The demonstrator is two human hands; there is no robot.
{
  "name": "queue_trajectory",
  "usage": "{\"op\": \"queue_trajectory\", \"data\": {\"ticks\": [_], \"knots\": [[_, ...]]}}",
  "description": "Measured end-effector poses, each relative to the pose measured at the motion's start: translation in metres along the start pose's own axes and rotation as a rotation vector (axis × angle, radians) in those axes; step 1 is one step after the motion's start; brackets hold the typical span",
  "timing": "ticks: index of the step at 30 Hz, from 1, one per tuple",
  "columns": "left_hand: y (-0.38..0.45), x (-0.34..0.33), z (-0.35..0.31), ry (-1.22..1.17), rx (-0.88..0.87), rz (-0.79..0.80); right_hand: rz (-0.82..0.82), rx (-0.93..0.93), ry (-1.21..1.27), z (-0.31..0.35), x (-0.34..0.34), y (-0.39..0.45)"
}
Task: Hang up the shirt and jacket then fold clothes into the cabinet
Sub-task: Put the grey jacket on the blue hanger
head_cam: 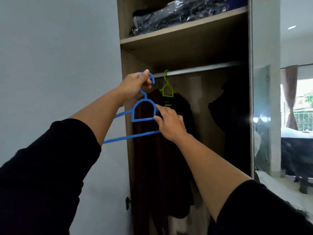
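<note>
Two hands hold a blue hanger (144, 112) before the open cabinet (186, 48), below its rod (203, 68). Left of it is bare wall (59, 56). A green hanger (166, 89) with dark clothes (177, 133) crowds the rod's left end. Left hand (137, 85) grips the hook; right hand (169, 124) pinches the bare hanger's frame.

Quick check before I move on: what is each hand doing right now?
Left hand: grips the hook of the blue hanger.
Right hand: fingers pinch the same blue hanger at the right side of its arched frame.
</note>
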State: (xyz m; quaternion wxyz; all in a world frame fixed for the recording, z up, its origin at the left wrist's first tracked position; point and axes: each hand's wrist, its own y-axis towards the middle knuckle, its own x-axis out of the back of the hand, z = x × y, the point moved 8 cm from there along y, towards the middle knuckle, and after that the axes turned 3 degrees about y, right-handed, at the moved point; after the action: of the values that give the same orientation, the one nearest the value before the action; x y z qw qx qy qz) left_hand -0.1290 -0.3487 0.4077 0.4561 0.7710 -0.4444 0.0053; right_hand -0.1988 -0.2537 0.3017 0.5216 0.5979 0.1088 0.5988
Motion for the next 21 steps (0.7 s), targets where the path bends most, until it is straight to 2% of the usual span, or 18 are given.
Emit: {"op": "queue_trajectory", "data": {"ticks": [8, 13, 15, 17, 21], "knots": [[-0.072, 0.069, -0.017, 0.216, 0.1, -0.13, -0.019, 0.121, 0.108, 0.059, 0.016, -0.033], [-0.129, 0.092, -0.017, 0.617, 0.198, 0.068, -0.046, 0.16, 0.123, 0.08, 0.026, -0.042], [-0.154, 0.108, -0.017, 0.755, 0.255, 0.097, -0.043, 0.182, 0.134, 0.086, 0.028, -0.049], [-0.178, 0.125, -0.019, 0.831, 0.306, 0.077, -0.045, 0.209, 0.15, 0.091, 0.032, -0.057], [-0.23, 0.158, -0.023, 0.934, 0.405, -0.071, -0.028, 0.261, 0.258, 0.098, 0.041, -0.075]]}}
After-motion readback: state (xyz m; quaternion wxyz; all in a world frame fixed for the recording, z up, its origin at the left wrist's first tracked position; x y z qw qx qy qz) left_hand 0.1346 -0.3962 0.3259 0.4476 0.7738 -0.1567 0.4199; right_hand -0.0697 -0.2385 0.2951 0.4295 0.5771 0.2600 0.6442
